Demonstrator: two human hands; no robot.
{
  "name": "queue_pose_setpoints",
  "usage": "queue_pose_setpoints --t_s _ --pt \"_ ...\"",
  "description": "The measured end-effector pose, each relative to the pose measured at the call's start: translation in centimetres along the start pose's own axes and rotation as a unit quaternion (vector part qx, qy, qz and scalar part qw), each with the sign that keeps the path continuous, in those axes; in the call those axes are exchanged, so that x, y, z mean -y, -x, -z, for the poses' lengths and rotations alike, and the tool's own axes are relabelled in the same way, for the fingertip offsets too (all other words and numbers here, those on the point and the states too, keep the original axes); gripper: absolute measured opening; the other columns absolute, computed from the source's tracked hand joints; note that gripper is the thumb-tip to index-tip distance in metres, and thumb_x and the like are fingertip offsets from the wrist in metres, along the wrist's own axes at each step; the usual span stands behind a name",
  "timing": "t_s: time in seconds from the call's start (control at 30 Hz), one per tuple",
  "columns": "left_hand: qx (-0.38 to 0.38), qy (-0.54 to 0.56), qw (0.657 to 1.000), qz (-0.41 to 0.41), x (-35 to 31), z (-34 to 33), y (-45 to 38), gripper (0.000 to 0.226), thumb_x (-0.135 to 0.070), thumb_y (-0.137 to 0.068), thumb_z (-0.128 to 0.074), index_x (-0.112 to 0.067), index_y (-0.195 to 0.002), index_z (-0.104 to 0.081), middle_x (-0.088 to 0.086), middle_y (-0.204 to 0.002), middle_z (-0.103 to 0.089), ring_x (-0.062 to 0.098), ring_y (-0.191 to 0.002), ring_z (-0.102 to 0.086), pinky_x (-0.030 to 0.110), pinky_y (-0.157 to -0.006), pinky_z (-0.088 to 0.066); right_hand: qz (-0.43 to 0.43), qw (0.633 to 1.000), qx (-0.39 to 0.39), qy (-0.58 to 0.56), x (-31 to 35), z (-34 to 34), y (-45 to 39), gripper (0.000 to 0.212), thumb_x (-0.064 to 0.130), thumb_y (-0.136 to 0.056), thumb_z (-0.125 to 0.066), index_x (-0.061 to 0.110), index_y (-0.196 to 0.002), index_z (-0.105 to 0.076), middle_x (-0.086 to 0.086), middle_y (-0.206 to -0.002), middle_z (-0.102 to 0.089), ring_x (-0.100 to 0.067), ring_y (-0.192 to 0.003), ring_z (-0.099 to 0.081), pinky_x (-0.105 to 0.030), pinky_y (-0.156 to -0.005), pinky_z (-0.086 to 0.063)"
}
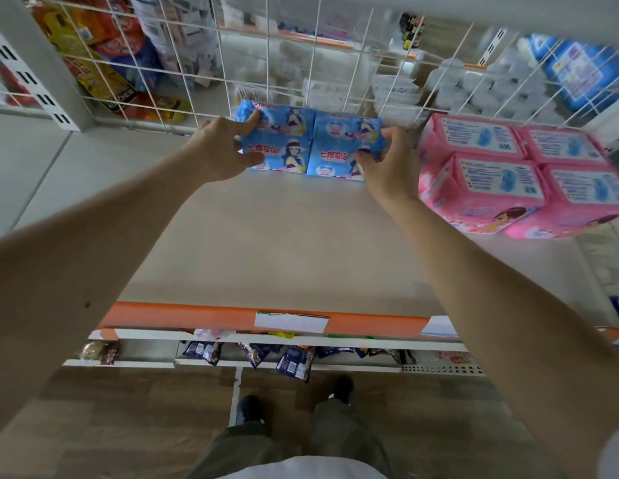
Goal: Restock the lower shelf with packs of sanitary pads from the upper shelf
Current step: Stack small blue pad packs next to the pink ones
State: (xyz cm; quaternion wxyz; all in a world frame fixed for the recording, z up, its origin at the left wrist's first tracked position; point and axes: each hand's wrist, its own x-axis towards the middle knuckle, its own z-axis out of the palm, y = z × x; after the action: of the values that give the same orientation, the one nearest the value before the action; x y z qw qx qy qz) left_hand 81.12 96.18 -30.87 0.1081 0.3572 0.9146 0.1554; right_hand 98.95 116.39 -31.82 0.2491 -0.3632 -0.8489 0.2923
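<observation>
Shop shelving all round, white wire mesh point(266, 63) at the back and a pale shelf board point(284, 243) running out to an orange price rail point(197, 314); now to the fingers: the left hand point(220, 150) has its thumb curled over the top left corner of the blue sanitary pad packs point(310, 143), fingers wrapped low on the left face; the right hand point(387, 164) pinches the right end, thumb on top, fingertips tucked round the front edge; so both hands are closed on the same bundle, one at each end. Those blue packs sit side by side at the back of the shelf, close against the mesh, long axis running left to right straight between the two hands; neither hand looks nearer, they bracket it evenly. Pink pad packs point(508, 174) stand stacked just beside the right hand, so that side is tight. Further out, both forearms reach up and forward; below the rail a lower shelf point(266, 366) shows dark snack packets point(294, 364); my read is the bundle must come back toward the body and down.
</observation>
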Motion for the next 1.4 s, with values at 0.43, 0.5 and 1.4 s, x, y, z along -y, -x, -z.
queue_pose_setpoints --t_s 0.43,0.5,1.4 --pt "0.021 0.279 0.958 0.059 -2.0 -0.5 0.0 0.062 -0.022 -0.093 -0.07 -0.035 -0.148 -0.044 0.01 -0.117 -0.067 0.03 -0.07 -0.07 0.021 -0.043 -0.051 0.012 0.998 -0.031 0.046 -0.4 1.8 0.6 0.037 0.013 -0.092 -0.063 0.012 -0.127 -0.052 -0.01 -0.127 -0.061 -0.029 -0.115 -0.059 -0.043 -0.085 -0.053" --pt "0.029 0.264 0.963 0.038 -3.9 -1.3 0.2 0.066 -0.025 -0.093 -0.069 -0.037 -0.151 -0.039 0.007 -0.118 -0.068 0.031 -0.07 -0.072 0.032 -0.054 -0.057 0.061 0.993 -0.039 0.096 -1.0 2.4 1.2 0.035 0.009 -0.093 -0.06 0.012 -0.127 -0.055 -0.011 -0.142 -0.054 -0.032 -0.131 -0.05 -0.043 -0.102 -0.047" --pt "-0.112 -0.068 0.973 -0.19 -7.8 -7.3 12.7 0.08 -0.065 -0.093 -0.044 -0.021 -0.156 -0.021 0.006 -0.164 -0.02 0.03 -0.148 -0.023 0.05 -0.112 -0.031 0.157 0.969 0.046 0.186 -2.4 5.7 13.3 0.065 0.048 -0.098 -0.049 0.02 -0.154 -0.034 -0.007 -0.167 -0.011 -0.03 -0.154 -0.005 -0.054 -0.121 -0.016"
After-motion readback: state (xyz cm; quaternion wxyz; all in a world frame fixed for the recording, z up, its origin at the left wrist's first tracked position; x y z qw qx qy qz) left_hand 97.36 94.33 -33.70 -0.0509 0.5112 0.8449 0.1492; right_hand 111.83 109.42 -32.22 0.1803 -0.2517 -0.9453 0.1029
